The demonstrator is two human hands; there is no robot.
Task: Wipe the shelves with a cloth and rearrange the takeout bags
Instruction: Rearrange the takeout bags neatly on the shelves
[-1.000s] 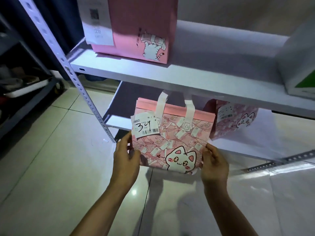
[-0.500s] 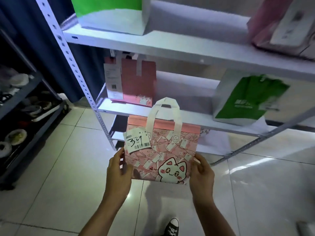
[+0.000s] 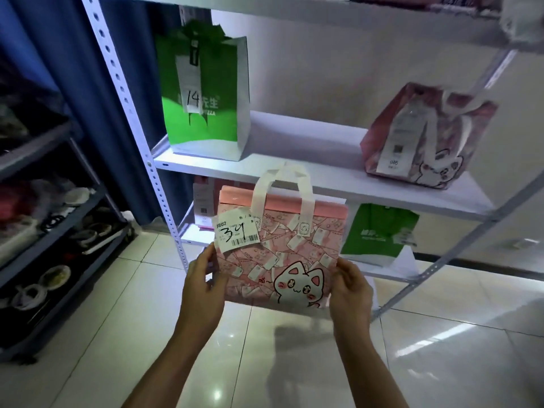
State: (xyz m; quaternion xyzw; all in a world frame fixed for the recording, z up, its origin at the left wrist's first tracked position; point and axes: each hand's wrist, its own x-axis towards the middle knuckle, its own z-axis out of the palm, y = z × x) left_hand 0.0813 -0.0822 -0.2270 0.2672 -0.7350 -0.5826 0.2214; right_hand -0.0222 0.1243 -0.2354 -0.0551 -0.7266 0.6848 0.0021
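A pink cat-print takeout bag (image 3: 282, 254) with white handles and a receipt marked 34 hangs in the air in front of the white shelf rack. My left hand (image 3: 203, 287) grips its lower left edge and my right hand (image 3: 350, 290) grips its lower right edge. On the shelf (image 3: 309, 172) behind it stand a green and white bag (image 3: 206, 98) tagged 14 at the left and a second pink cat bag (image 3: 424, 136) at the right. One shelf lower sit a green bag (image 3: 379, 234) and a partly hidden pink bag (image 3: 206, 207). No cloth is visible.
A perforated white upright (image 3: 138, 136) edges the rack on the left, and a slanted grey brace (image 3: 459, 245) crosses at the right. A dark rack (image 3: 53, 231) with bowls and clutter stands at the far left. Glossy floor tiles (image 3: 265, 348) lie below my arms.
Both hands have lifted the pink bag from in front of the lowest shelf up to the level of a higher shelf. My view has tilted upward, showing more shelves and bags.
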